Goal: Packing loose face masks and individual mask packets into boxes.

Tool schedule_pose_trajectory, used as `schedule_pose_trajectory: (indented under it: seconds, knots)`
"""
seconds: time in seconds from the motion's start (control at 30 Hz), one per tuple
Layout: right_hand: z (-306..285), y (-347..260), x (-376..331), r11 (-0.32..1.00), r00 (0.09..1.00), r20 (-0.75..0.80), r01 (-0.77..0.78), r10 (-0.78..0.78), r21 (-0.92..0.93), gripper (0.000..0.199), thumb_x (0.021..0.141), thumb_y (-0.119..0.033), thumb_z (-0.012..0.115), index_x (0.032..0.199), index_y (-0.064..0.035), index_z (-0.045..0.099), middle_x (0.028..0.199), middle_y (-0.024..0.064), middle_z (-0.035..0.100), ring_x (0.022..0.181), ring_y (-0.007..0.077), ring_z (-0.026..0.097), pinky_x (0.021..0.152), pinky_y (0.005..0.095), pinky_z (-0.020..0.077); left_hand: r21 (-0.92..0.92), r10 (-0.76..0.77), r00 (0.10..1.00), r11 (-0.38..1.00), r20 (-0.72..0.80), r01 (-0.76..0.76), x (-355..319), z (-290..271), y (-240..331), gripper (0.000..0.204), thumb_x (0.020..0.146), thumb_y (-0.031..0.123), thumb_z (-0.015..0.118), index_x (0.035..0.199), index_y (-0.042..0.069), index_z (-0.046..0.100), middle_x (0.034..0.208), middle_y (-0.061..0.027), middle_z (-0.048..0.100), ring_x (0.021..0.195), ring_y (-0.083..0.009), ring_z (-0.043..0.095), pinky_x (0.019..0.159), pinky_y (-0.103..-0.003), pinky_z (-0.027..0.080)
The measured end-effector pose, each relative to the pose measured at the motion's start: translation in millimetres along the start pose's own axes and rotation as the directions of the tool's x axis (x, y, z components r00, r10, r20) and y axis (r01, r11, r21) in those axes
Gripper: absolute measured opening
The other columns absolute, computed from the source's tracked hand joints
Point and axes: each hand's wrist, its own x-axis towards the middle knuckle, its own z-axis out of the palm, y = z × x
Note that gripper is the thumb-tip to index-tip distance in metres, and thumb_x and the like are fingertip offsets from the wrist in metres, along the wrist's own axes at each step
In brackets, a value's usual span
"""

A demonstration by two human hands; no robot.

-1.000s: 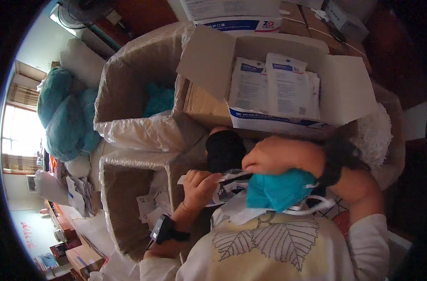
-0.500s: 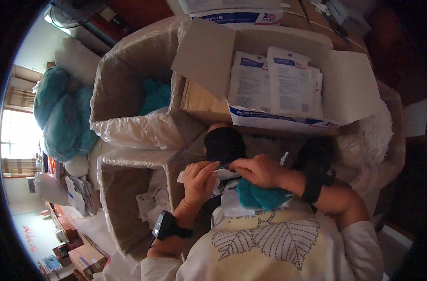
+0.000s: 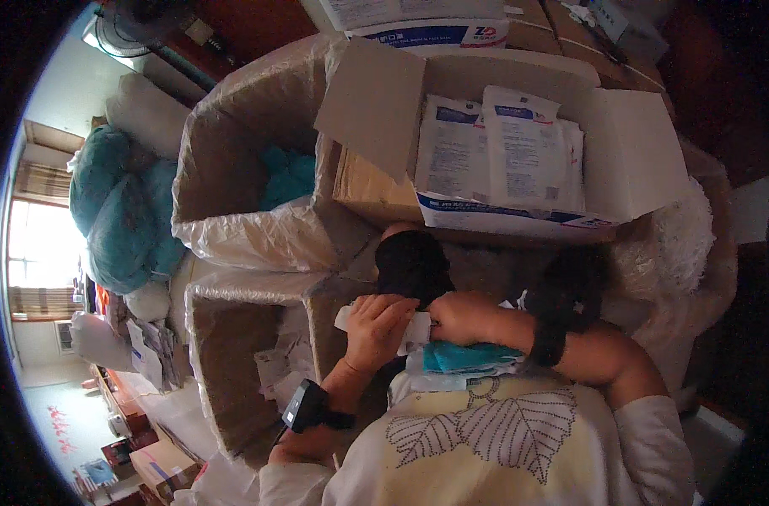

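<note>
My left hand (image 3: 377,331) grips a white flat packet (image 3: 416,330), fingers curled over its top with the packet's end poking out on the left. Right beside it, my right hand (image 3: 467,318) is closed against the packet's right edge; its fingertips and anything in them are hidden. Under the right wrist, a folded teal cloth-like bundle (image 3: 469,357) lies across my lap on some clear and white wrapping. Both wrists wear black straps, the left one with a small box on it.
An open carton (image 3: 519,218) of white printed packets stands ahead. To the left are two plastic-lined boxes: the far one (image 3: 258,228) holds teal items (image 3: 287,177), the near one (image 3: 224,371) white packets (image 3: 287,367). Large teal bags (image 3: 118,223) are piled farther left.
The white packet now shows more upright between my hands. My right hand has closed in lower beside it, and the teal bundle looks flatter. The whole view has shifted slightly.
</note>
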Motion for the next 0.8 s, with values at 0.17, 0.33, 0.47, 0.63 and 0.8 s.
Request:
schedule_pose_trajectory:
  seconds: [0.17,0.33,0.47,0.63,0.8]
  knots:
    - [30.9,19.0,2.8,0.887,0.920,-0.381,0.246,-0.087,0.391,0.023,0.078,-0.027,0.057,0.085,-0.0049,0.060,0.076,0.0100,0.059,0.067,0.0205,0.057,0.061,0.0330,0.0450,0.032,-0.114,0.993,0.993,-0.022,0.115,-5.4,-3.1,-10.0,0.019,0.072,0.007,0.059,0.091,0.009,0.061,0.082,-0.0066,0.059,0.072,-0.0241,0.056,0.062,-0.034,0.043]
    - [38.5,49.2,-6.2,0.449,0.936,-0.330,0.245,0.120,0.859,0.022,0.086,-0.028,0.050,0.090,-0.0082,0.057,0.063,-0.0009,0.051,0.058,0.0077,0.046,0.054,0.0218,0.0388,0.017,-0.329,0.938,0.943,-0.113,0.333,-9.9,-11.7,-16.9,0.019,0.077,0.007,0.057,0.096,0.007,0.060,0.082,-0.0087,0.059,0.075,-0.0254,0.059,0.064,-0.032,0.047]
    - [24.6,45.8,-14.3,-0.060,0.977,-0.082,0.096,0.199,0.994,0.017,0.084,-0.026,0.052,0.084,-0.0092,0.054,0.057,-0.0009,0.049,0.052,0.0095,0.043,0.047,0.0251,0.0340,-0.041,-0.335,0.938,0.942,-0.091,0.333,-7.4,-17.2,-5.1,0.030,0.073,0.014,0.062,0.103,0.010,0.059,0.090,-0.0077,0.057,0.075,-0.0247,0.058,0.064,-0.031,0.047]
    - [-17.1,4.3,-56.8,0.942,0.765,-0.641,0.169,0.061,0.291,0.015,0.077,-0.016,0.054,0.088,-0.0055,0.053,0.062,0.0046,0.052,0.054,0.0184,0.047,0.053,0.0289,0.0387,-0.114,-0.226,0.969,0.965,0.096,0.237,-8.6,-25.2,21.7,0.055,0.063,0.041,0.070,0.110,0.015,0.057,0.105,-0.0086,0.050,0.077,-0.0258,0.057,0.064,-0.032,0.047]
    - [-24.7,-14.2,-58.4,0.989,0.670,-0.732,0.022,-0.125,-0.148,0.012,0.067,-0.013,0.055,0.076,-0.0059,0.059,0.059,0.0122,0.055,0.049,0.0299,0.051,0.048,0.0348,0.0417,-0.054,-0.082,0.904,0.992,0.419,0.115,-17.7,-11.4,35.1,0.053,0.067,0.049,0.063,0.112,0.022,0.055,0.106,-0.0106,0.052,0.085,-0.0278,0.057,0.068,-0.037,0.048]
